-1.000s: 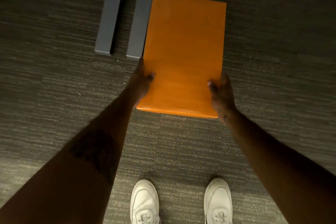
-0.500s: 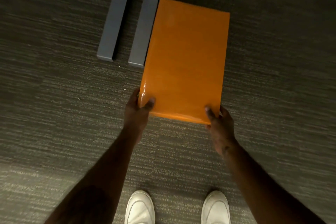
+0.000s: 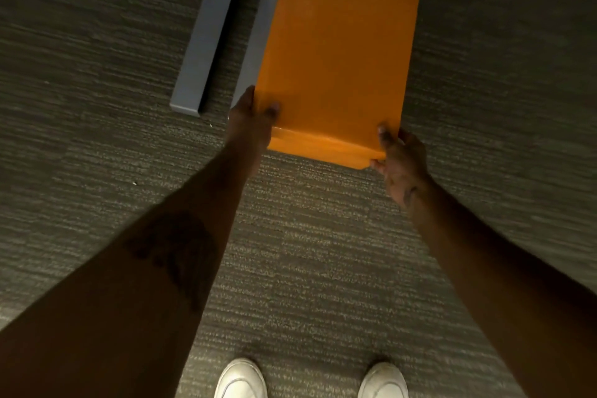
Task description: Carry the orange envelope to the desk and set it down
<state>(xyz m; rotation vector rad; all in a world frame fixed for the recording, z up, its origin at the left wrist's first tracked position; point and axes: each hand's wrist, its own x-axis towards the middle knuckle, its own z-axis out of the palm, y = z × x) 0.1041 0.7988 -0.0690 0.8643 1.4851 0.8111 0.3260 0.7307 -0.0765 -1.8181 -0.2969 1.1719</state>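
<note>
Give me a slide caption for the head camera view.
Both hands, left hand and right hand, hold an orange envelope above carpet.

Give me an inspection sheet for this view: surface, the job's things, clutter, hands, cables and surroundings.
Surface: grey carpet; no desk top in view.
Job's things: orange envelope held flat above the floor, not set down yet.
Clutter: nothing seen, apart from small pale specks on the carpet.
Hands: left hand grips the envelope's near left corner; right hand grips its near right corner, thumbs on top.
Cables: nothing seen.
Surroundings: two grey metal furniture feet on the floor ahead, one partly behind the envelope; white shoes at the bottom; pale strip at top right.
</note>
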